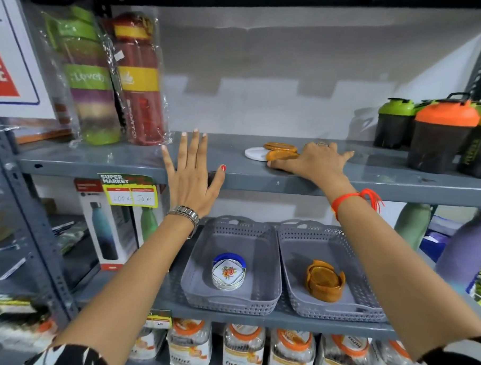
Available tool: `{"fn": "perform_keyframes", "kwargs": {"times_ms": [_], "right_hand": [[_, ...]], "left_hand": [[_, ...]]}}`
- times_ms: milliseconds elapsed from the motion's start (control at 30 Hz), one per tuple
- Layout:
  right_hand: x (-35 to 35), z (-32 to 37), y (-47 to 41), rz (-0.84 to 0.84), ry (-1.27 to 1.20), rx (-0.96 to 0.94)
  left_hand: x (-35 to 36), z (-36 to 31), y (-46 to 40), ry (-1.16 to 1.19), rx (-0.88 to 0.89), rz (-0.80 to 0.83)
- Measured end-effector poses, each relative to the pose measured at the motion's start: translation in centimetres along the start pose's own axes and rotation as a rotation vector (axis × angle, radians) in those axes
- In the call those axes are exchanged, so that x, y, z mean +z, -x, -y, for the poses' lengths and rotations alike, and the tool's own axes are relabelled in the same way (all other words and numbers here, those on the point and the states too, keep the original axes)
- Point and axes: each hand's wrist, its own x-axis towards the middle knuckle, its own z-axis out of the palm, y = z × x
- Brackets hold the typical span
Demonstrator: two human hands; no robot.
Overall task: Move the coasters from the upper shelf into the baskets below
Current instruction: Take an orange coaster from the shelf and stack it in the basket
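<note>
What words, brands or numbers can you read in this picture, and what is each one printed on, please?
"SUPER MARKET": yellow price tag on the upper shelf edge; its handwritten prices are unclear.
"Lovely": green bottle.
"SPORT": red bottle.
"Fitfizz": jars at the bottom.
"EE": red sign, cut off.
Shaker lettering: too blurred.

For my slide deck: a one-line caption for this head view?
Right hand reaches brown coasters and a white coaster on the upper shelf; two grey baskets wait below.
</note>
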Motion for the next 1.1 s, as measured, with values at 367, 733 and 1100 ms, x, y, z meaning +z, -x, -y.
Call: {"fn": "perform_keyframes", "kwargs": {"times_ms": [367, 733, 1100], "right_hand": [[0.9, 0.0, -0.1, -0.144, -0.072, 0.049], [1.5, 1.1, 2.8, -0.662, -0.141, -0.008], [-0.7, 2.9, 8.4, -1.062, -0.367, -0.035]], "left_hand": [[1.9, 0.4, 0.2, 0.097, 0.027, -0.148], [3.1, 0.8, 0.1, 0.092, 0.065, -0.256], [2.9, 0.8, 0.1, 0.055, 0.075, -0.303]]}}
